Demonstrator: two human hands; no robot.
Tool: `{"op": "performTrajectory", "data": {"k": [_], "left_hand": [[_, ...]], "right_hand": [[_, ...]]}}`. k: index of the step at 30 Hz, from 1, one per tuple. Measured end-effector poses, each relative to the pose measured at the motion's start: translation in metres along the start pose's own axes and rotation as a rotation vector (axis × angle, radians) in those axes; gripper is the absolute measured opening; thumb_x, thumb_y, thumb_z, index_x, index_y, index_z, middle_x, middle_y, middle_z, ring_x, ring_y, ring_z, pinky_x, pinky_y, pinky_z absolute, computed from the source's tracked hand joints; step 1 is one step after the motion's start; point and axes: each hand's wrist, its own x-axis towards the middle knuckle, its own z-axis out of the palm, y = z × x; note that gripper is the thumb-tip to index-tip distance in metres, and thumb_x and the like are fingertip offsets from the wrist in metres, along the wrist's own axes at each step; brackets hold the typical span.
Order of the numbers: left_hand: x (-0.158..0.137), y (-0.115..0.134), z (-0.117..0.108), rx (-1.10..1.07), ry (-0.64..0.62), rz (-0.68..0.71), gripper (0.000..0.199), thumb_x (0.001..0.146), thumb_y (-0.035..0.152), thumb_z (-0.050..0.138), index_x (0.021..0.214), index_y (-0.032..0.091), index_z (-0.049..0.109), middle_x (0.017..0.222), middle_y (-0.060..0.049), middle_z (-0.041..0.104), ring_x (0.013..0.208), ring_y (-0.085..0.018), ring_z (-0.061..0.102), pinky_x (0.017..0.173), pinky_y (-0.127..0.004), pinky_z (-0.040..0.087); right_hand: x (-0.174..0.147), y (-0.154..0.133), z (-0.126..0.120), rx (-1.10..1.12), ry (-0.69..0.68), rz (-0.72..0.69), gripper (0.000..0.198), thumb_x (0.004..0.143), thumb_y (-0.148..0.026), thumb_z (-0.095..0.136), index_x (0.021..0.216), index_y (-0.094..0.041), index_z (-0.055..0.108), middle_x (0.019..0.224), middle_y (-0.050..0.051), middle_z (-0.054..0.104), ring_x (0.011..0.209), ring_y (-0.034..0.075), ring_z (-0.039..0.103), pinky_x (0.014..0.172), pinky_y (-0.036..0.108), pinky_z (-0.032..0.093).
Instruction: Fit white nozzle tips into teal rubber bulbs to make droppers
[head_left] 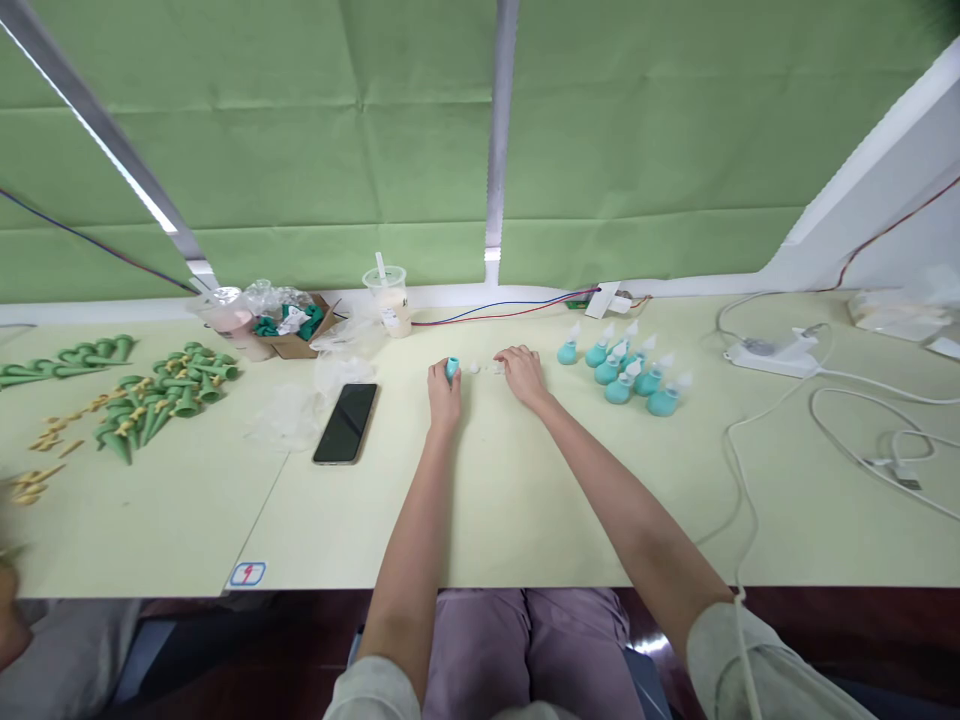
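Observation:
My left hand [445,397] is closed around a small teal squeeze bottle [452,368], its open end facing up. Beside it on the table lies a tiny whitish piece [474,367]. My right hand [523,374] reaches down to the tabletop with curled fingers, its fingertips at some small clear pieces [498,368]; what the fingers pinch is too small to make out. To the right of that hand stand several round teal squeeze bottles [618,388] with pointed translucent tips, grouped together.
A phone [346,424] lies left of my left hand, near crumpled clear plastic bags [289,415]. Behind are a drink cup [388,302] and an open carton [296,345]. Green cone-shaped parts [161,400] spread leftward. A power strip [772,355] and white cables [739,460] lie right.

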Motion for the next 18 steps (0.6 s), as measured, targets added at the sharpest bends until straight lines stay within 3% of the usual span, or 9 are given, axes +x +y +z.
{"op": "performTrajectory", "data": {"k": [3,6,9,12,18], "left_hand": [[0.000,0.000,0.000,0.000,-0.002,-0.002,0.029,0.089,0.031,0.043,0.114,0.017,0.048,0.110,-0.011,0.051,0.104,-0.020,0.048,0.094,-0.034,0.039],[0.000,-0.001,0.000,0.001,-0.002,0.000,0.029,0.088,0.030,0.044,0.114,0.016,0.048,0.109,-0.011,0.052,0.104,-0.020,0.049,0.094,-0.034,0.039],[0.000,-0.001,0.001,-0.007,-0.008,0.000,0.029,0.088,0.030,0.044,0.113,0.017,0.049,0.109,-0.011,0.052,0.103,-0.020,0.050,0.093,-0.034,0.040],[0.000,-0.001,0.001,-0.007,-0.023,-0.004,0.029,0.088,0.031,0.045,0.113,0.018,0.050,0.110,-0.010,0.052,0.103,-0.019,0.050,0.092,-0.033,0.040],[0.001,-0.002,0.001,0.007,-0.035,-0.011,0.028,0.087,0.031,0.047,0.112,0.018,0.052,0.108,-0.010,0.053,0.102,-0.019,0.051,0.091,-0.033,0.041]], "right_hand": [[0.001,0.001,0.003,-0.030,0.049,0.021,0.023,0.088,-0.023,0.045,0.098,-0.020,0.065,0.103,0.011,0.064,0.100,0.026,0.047,0.085,0.041,0.028],[-0.004,0.006,0.006,-0.034,0.006,0.044,0.019,0.082,-0.031,0.057,0.095,-0.022,0.066,0.102,0.010,0.064,0.100,0.027,0.048,0.086,0.043,0.027],[-0.012,0.014,0.007,0.013,-0.021,0.116,0.014,0.080,-0.024,0.059,0.091,-0.023,0.068,0.099,0.007,0.065,0.096,0.026,0.052,0.085,0.042,0.030],[-0.014,0.020,0.007,0.124,0.037,0.200,0.017,0.078,-0.020,0.059,0.092,-0.022,0.068,0.095,0.006,0.064,0.087,0.022,0.056,0.081,0.037,0.037],[0.004,0.022,0.003,0.331,0.010,0.066,0.018,0.076,-0.014,0.056,0.087,-0.020,0.070,0.089,0.004,0.056,0.074,0.015,0.056,0.076,0.031,0.045]]}}
